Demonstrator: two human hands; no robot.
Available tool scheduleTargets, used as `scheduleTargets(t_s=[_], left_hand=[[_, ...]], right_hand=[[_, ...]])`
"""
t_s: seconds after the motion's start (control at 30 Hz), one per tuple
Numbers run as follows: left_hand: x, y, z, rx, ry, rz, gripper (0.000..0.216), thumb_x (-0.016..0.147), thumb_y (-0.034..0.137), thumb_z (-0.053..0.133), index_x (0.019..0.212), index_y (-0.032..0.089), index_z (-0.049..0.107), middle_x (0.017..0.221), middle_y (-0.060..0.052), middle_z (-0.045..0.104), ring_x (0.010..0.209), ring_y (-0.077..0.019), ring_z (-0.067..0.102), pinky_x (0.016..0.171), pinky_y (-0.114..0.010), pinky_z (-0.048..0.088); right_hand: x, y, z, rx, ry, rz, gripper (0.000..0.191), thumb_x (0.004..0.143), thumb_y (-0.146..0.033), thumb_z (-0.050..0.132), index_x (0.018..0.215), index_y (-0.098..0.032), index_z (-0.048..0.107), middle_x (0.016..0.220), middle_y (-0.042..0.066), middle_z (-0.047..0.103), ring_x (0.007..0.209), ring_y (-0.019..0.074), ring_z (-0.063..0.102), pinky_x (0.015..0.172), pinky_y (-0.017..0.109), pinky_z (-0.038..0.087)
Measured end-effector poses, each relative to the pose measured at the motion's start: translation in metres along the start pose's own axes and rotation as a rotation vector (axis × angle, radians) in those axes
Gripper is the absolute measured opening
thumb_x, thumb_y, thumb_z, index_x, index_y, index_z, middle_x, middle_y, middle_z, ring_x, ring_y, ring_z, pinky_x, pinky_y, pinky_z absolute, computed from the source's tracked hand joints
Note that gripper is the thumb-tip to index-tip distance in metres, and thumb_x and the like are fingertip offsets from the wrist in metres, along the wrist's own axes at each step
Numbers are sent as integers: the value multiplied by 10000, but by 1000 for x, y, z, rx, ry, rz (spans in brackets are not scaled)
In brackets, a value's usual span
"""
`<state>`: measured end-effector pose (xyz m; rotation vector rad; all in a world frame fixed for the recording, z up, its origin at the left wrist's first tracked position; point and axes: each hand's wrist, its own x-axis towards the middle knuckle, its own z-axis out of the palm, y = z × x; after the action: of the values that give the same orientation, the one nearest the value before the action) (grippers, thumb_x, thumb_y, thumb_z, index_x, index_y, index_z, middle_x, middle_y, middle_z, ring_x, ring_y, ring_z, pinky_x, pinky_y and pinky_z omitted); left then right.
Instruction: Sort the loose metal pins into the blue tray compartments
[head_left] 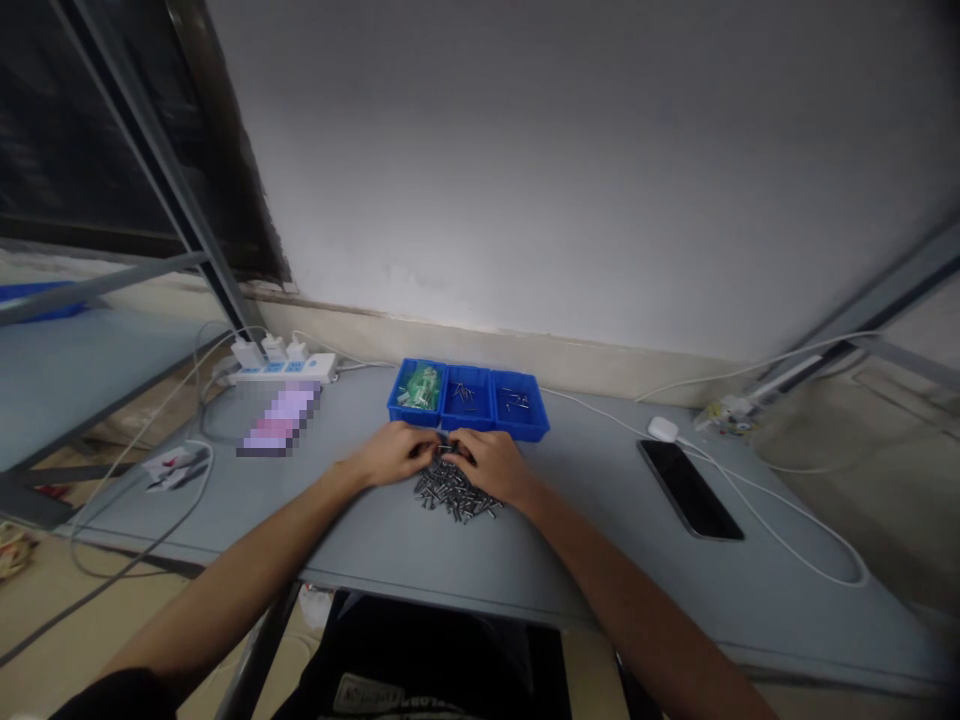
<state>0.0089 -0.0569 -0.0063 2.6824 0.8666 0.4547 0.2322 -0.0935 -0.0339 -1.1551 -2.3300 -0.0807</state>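
Note:
A loose pile of small dark metal screws lies on the grey table in front of me. My left hand is closed at the left upper edge of the pile, its fingertips pinched. From the other side my right hand reaches over the pile, fingers curled and also pinching. Between the fingertips of both hands shows a small metal screw, partly hidden by the fingers. Just behind the hands stand three joined blue bins: the middle bin and the right bin hold several screws each.
In the left blue bin lies a green-and-clear bag of small parts. A power strip with chargers and a phone with a blurred screen lie left. To the right are a dark phone, a white charger case and a looping white cable.

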Motion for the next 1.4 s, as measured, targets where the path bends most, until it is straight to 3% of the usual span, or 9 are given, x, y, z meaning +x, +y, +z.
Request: scheduleTargets(t_s=[0.17,0.3,0.4,0.7,0.83,0.97,1.1,1.23,1.4], left_hand=[[0,0,0,12,5,18,226,950,226,474,821,184,655,686,-3,627,627,-139,536,647,-245,364],[0,-1,0,10,6,18,224,953,223,471,830,184,655,688,-2,631,628,-137,541,645,-242,364],[-1,-1,0,12,5,14,228,953,223,471,831,185,659,692,-1,634,627,-136,540,637,-244,360],[0,0,-1,7,11,15,221,943,218,476,833,183,664,684,4,621,619,-130,529,640,-249,372],[0,-1,0,-1,13,23,220,943,227,480,829,183,663,680,6,617,617,-129,530,640,-248,377],[-1,-1,0,15,14,11,226,948,233,478,835,184,668,678,3,619,614,-133,527,640,-249,373],[-1,-1,-1,17,18,17,229,956,242,479,857,187,678,690,-4,632,622,-135,540,645,-246,379],[-1,-2,0,28,13,13,229,953,240,482,866,185,686,699,-11,640,631,-138,556,646,-247,381],[-1,-2,0,23,15,15,228,954,243,480,851,188,676,695,-11,641,629,-141,553,643,-246,375]], right_hand=[[0,-1,-2,-21,-18,4,154,1032,-315,575,959,-200,646,872,15,747,760,153,682,666,259,381],[0,-2,-2,-2,-34,7,151,989,-311,650,1087,-198,632,898,18,747,768,157,680,669,250,391],[0,-2,-1,-21,-32,13,106,1027,-276,580,995,-198,644,870,23,744,762,153,680,663,251,385],[0,-2,-1,-30,-40,5,131,1038,-299,560,987,-205,636,863,26,746,766,158,687,653,256,386],[0,-2,-2,-5,-49,31,164,999,-325,629,1116,-211,614,874,13,747,762,163,687,646,252,388],[0,-1,-1,-32,-39,15,142,1039,-312,555,995,-208,642,869,24,749,762,159,687,653,256,381],[0,0,0,-10,-17,9,179,1017,-359,596,1104,-207,636,896,27,752,767,158,681,660,252,391],[-1,1,0,-14,-21,-9,178,1051,-319,534,1001,-208,664,931,30,752,803,149,689,676,251,398],[-1,1,1,-9,-15,-14,176,1032,-355,572,1079,-213,664,948,31,750,805,153,683,671,251,410]])
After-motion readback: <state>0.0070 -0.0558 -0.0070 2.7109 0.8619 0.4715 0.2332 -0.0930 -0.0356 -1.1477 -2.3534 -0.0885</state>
